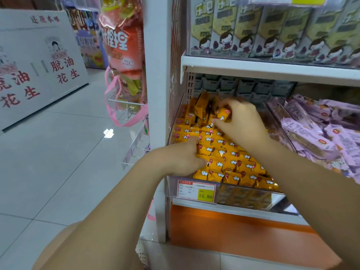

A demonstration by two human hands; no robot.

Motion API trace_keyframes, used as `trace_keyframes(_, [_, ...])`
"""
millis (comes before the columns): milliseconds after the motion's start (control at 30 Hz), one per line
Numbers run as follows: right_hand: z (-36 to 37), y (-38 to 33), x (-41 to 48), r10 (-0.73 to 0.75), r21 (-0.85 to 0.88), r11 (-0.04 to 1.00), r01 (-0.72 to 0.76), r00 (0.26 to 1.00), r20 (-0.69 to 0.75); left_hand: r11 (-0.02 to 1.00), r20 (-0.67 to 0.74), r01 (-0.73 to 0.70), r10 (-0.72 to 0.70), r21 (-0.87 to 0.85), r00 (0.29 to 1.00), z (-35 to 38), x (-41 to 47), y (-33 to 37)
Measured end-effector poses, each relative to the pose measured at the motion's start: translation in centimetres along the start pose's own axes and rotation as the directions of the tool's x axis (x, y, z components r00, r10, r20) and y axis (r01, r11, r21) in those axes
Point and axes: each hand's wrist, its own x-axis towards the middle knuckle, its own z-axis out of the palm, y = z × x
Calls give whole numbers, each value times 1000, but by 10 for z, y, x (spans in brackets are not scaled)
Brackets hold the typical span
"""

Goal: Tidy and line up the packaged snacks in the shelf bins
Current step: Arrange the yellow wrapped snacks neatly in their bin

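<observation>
A clear plastic shelf bin (224, 189) holds several small yellow snack packets (233, 162) printed with white clouds and red dots. The front rows lie flat in lines; the packets at the back stand loose and tilted. My right hand (239, 119) is over the back of the bin and pinches one yellow packet (223, 113) between thumb and fingers. My left hand (179, 158) rests at the bin's left side, its fingers lying on the flat packets. My arms hide part of the bin's middle and right.
A neighbouring bin of purple snack packets (311, 131) lies to the right. Above is a white shelf (272, 70) with green-and-grey cartons (253, 28). A white upright (155, 75) stands left of the bin, with hanging bags (122, 45) and a wire rack (134, 149). A price tag (196, 190) reads 15.80.
</observation>
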Motion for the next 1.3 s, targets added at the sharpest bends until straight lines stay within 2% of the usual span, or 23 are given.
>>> trace_keyframes(100, [-14, 7, -12, 38, 47, 998, -34, 996, -84, 999, 1, 32, -32, 39, 999, 1, 2, 3])
trace_keyframes(233, [-29, 16, -34, -6, 185, 982, 44, 980, -198, 991, -14, 39, -37, 130, 999, -2, 7, 7])
trace_keyframes(300, [-36, 20, -41, 2, 263, 963, 50, 981, -195, 987, -48, 31, -24, 155, 999, -4, 8, 10])
trace_keyframes(367, [-41, 23, -44, 86, 403, 915, -14, 983, -162, 990, -91, 17, -5, 137, 996, -4, 10, 11])
trace_keyframes(467, [-43, 22, -47, 262, 685, 713, -150, 963, -62, 999, -155, -42, 46, 33, 987, 2, 12, 8])
trace_keyframes(567, [-42, 21, -49, 320, 811, 540, -224, 946, 49, 979, -242, -150, 114, -136, 964, 6, 9, 5])
trace_keyframes(667, [-39, 20, -50, 291, 837, 490, -244, 951, 107, 920, -301, -273, 185, -282, 935, 5, 6, 3])
trace_keyframes(800, [-34, 15, -53, 235, 837, 485, -253, 960, 154, 871, -356, -329, 197, -365, 914, 7, 5, -1])
trace_keyframes(933, [-33, 13, -48, 203, 828, 507, -238, 967, 154, 847, -425, -348, 165, -402, 890, 9, 5, -3])
trace_keyframes(1000, [-31, 18, -41, 227, 778, 577, -250, 964, 141, 821, -486, -362, 120, -441, 866, 11, 6, -3])
trace_keyframes(1067, [-26, 27, -31, 215, 617, 746, -249, 968, 131, 814, -539, -359, 68, -456, 840, 14, 7, -2])
trace_keyframes(1133, [-17, 32, -20, 158, 347, 913, -215, 970, 185, 819, -560, -339, 26, -463, 828, 16, 9, 0])
trace_keyframes(1167, [-12, 33, -15, 132, 218, 959, -180, 967, 216, 819, -565, -330, 9, -469, 825, 17, 10, 1])
trace_keyframes(1233, [-2, 33, -6, 100, 50, 992, -117, 960, 261, 821, -571, -316, -14, -475, 821, 18, 13, 2])
trace_keyframes(1300, [8, 32, 2, 96, -13, 995, -96, 954, 285, 816, -564, -303, -33, -492, 825, 18, 16, 2])
